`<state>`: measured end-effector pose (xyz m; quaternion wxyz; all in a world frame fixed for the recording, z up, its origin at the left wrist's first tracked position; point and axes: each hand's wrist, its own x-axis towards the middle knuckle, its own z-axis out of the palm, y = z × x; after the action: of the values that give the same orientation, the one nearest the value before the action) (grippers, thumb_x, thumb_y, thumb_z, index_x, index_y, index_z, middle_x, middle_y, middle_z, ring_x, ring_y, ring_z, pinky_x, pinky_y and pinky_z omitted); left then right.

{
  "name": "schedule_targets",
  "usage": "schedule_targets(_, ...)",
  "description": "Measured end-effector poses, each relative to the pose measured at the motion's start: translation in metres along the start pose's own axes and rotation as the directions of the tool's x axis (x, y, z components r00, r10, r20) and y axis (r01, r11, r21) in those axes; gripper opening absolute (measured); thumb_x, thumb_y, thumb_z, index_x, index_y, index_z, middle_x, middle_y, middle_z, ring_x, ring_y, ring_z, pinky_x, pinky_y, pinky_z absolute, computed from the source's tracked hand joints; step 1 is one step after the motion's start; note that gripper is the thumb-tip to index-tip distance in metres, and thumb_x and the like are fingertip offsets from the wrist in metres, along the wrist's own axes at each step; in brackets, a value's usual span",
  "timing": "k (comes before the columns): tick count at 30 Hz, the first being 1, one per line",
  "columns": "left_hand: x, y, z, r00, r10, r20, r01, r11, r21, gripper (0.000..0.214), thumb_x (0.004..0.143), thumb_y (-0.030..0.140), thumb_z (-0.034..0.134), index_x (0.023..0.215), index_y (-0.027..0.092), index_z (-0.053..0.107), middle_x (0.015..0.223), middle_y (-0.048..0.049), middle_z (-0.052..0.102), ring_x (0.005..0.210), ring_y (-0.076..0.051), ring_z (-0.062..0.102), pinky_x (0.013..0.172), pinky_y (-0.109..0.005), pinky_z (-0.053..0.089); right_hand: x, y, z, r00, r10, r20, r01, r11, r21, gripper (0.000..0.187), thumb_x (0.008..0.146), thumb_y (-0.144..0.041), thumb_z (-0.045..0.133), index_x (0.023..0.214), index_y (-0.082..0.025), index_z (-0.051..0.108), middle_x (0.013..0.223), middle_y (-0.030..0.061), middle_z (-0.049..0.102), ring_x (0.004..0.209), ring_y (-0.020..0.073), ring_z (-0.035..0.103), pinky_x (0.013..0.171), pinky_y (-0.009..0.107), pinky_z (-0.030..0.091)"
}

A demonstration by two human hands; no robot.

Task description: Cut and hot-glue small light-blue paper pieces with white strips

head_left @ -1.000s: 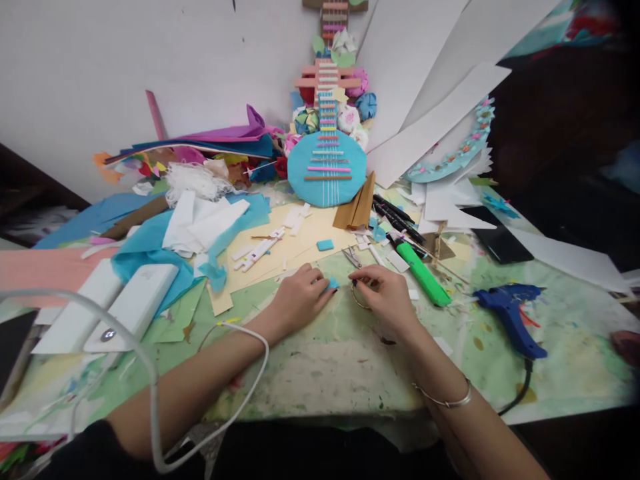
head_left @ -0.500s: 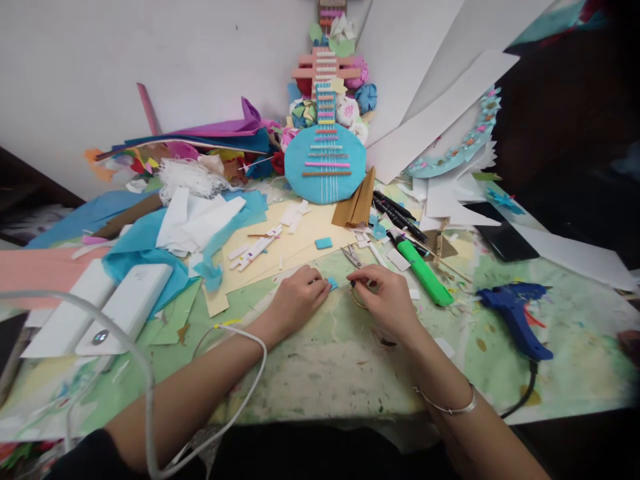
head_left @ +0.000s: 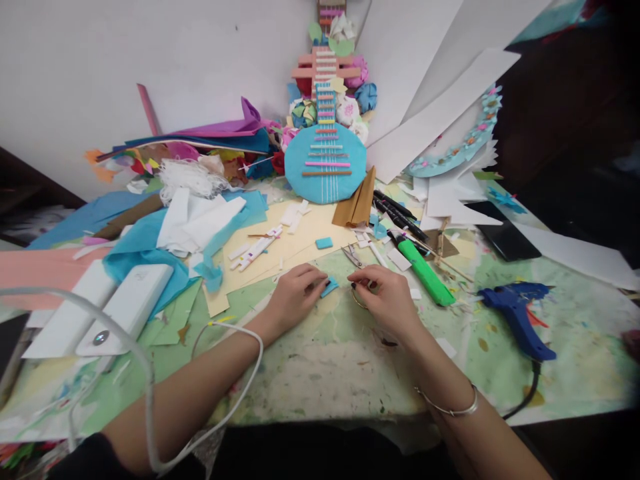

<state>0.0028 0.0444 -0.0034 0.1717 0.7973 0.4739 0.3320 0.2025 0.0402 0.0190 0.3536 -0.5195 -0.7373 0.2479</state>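
My left hand (head_left: 296, 295) rests on the paint-stained table (head_left: 330, 367) with its fingers curled and pinched on a small blue foam piece (head_left: 329, 287). My right hand (head_left: 386, 299) lies just to its right, fingers bent and closed around a thin brass-coloured ring (head_left: 356, 301) that touches the table. The two hands are a few centimetres apart. A silver bangle (head_left: 450, 407) sits on my right wrist. A small pair of pliers (head_left: 352, 255) lies just beyond the hands.
A green marker (head_left: 425, 272) and black pens (head_left: 397, 215) lie right of my hands. A blue glue gun (head_left: 517, 312) lies at the right. A blue paper guitar (head_left: 325, 160) leans on the wall. Coloured paper scraps, white blocks (head_left: 127, 307) and a white cable (head_left: 145, 373) fill the left.
The blue foam piece now shows more beyond my left fingertips. My right hand has shifted slightly over the ring. The view has tilted a little.
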Motion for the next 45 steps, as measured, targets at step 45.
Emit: schedule_targets(45, 0.003, 0.002, -0.057, 0.915, -0.362, 0.180, 0.362, 0.534, -0.764, 0.027, 0.062, 0.018, 0.080, 0.087, 0.016, 0.073, 0.082, -0.0055, 0.073, 0.075, -0.014, 0.067, 0.070, -0.023, 0.057, -0.007, -0.007, -0.018, 0.905, -0.426, 0.015, 0.426, 0.904, -0.030, 0.040, 0.076, -0.027, 0.072, 0.115, -0.020, 0.066, 0.080, 0.0027, 0.062, 0.051, 0.0067, 0.045, 0.050, 0.023, 0.044)
